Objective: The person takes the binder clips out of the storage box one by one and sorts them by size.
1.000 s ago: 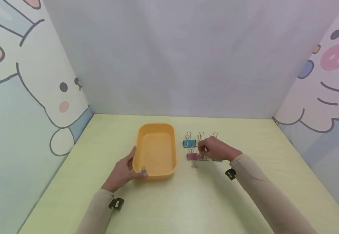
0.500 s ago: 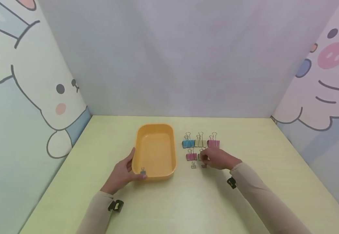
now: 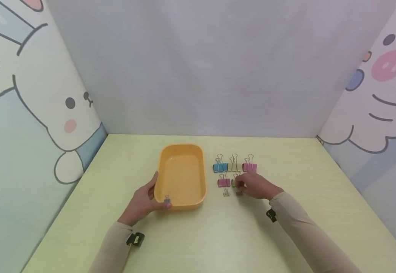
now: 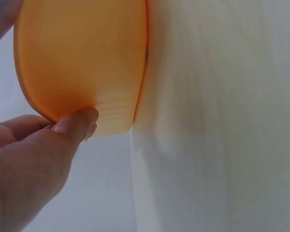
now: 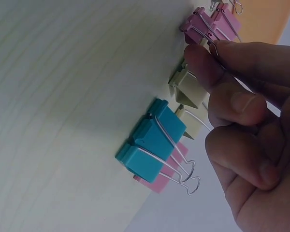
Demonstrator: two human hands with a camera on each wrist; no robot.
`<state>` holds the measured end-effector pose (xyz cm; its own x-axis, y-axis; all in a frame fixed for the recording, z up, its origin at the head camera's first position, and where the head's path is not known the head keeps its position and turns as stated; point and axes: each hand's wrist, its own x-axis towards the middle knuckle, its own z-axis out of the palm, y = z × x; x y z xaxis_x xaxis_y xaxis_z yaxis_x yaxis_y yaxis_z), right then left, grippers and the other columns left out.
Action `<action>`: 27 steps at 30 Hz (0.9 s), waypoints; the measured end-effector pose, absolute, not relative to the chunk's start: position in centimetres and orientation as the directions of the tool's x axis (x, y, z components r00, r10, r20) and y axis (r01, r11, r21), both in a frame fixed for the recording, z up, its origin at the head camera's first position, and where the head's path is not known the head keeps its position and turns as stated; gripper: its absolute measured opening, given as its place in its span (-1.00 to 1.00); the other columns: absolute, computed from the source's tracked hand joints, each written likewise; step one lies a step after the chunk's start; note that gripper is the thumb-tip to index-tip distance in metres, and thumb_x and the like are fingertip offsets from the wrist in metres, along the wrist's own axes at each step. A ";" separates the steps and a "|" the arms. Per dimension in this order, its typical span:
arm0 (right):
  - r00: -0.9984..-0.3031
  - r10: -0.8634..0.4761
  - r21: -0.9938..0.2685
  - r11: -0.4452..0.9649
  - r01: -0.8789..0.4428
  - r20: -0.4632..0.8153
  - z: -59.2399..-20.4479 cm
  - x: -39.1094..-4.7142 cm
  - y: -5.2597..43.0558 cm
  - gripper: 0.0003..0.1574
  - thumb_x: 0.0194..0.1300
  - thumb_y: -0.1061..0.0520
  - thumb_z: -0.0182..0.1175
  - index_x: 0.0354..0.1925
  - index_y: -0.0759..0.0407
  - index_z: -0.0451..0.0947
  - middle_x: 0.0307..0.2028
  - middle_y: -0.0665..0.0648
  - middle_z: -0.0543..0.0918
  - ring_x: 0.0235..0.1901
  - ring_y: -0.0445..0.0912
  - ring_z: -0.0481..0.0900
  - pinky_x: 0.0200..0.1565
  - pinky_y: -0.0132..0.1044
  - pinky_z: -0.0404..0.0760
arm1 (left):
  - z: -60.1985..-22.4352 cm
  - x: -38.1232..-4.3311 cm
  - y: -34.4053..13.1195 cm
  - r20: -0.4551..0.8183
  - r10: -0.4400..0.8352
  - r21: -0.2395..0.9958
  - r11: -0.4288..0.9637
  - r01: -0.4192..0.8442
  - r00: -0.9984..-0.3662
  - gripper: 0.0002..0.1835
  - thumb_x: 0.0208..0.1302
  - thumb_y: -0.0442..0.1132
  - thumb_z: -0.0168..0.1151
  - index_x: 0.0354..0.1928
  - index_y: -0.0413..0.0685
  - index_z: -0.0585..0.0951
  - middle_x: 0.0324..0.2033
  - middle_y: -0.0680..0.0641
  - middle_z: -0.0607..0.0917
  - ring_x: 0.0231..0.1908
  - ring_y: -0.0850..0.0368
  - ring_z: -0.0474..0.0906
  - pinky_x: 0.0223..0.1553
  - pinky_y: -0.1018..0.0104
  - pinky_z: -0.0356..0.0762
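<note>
My left hand [image 3: 143,204] grips the near left corner of an orange tray [image 3: 205,178], thumb over the rim, fingers outside. A small grey-blue binder clip [image 3: 167,199] sits inside the tray by that thumb. My right hand [image 3: 255,185] pinches the wire handle of a small pink binder clip [image 5: 197,25] between thumb and forefinger, low over the table. Left of it stands a small pale binder clip [image 3: 226,192]. Behind are a medium pink clip [image 3: 223,182] and a cream clip [image 3: 233,183], partly covered. A teal clip [image 5: 154,140] shows in the right wrist view; the hand hides it from the head view.
Farther back, large binder clips stand in a row: blue [image 3: 220,167], cream [image 3: 234,167] and pink [image 3: 250,167]. The pale wooden table [image 3: 201,242] ends at a grey back wall [image 3: 198,76]. Cartoon-printed panels stand on both sides.
My right hand has come nearer with the small pink clip, from over the medium clips to beside the small pale one, uncovering the large clips. The left hand keeps its grip on the tray.
</note>
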<state>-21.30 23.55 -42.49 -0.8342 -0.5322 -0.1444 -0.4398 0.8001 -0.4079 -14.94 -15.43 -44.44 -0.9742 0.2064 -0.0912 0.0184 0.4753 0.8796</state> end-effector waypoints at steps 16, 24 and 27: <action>-0.851 -0.515 -0.367 0.815 -0.449 -0.102 -41.9 -21.8 23.9 -0.97 0.29 0.18 0.34 -0.33 0.09 0.67 -0.43 -0.06 0.65 -0.45 -0.22 0.46 -0.40 -0.41 0.49 | -44.4 -15.0 -15.5 -0.105 0.203 0.887 0.463 0.001 -0.974 0.30 0.00 -0.06 0.60 0.61 -0.08 -0.12 0.61 -0.11 0.01 0.52 -0.06 0.22 0.46 0.06 0.32; -0.814 -0.581 -0.415 0.745 -0.523 -0.018 -40.1 -22.1 21.8 -0.96 0.29 0.22 0.33 -0.34 0.15 0.68 -0.41 -0.01 0.72 -0.40 -0.24 0.55 -0.29 -0.39 0.63 | -44.4 -14.9 -15.4 -0.096 0.214 0.898 0.439 0.007 -0.972 0.30 0.00 -0.08 0.60 0.61 -0.07 -0.12 0.61 -0.10 0.01 0.51 -0.04 0.24 0.45 0.06 0.32; -0.802 -0.596 -0.462 0.721 -0.516 -0.034 -39.1 -21.9 20.4 -0.92 0.30 0.12 0.36 -0.30 0.12 0.69 -0.40 -0.04 0.72 -0.40 -0.21 0.56 -0.33 -0.42 0.61 | -44.3 -14.9 -15.4 -0.101 0.212 0.894 0.449 0.005 -0.972 0.30 0.00 -0.07 0.60 0.61 -0.07 -0.12 0.61 -0.11 0.01 0.51 -0.04 0.23 0.46 0.07 0.32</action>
<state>-21.95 20.39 -39.12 -0.8023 -0.5960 -0.0338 -0.5165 0.7213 -0.4615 -14.92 -15.37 -44.35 -0.9721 0.2116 -0.1014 0.0045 0.4490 0.8935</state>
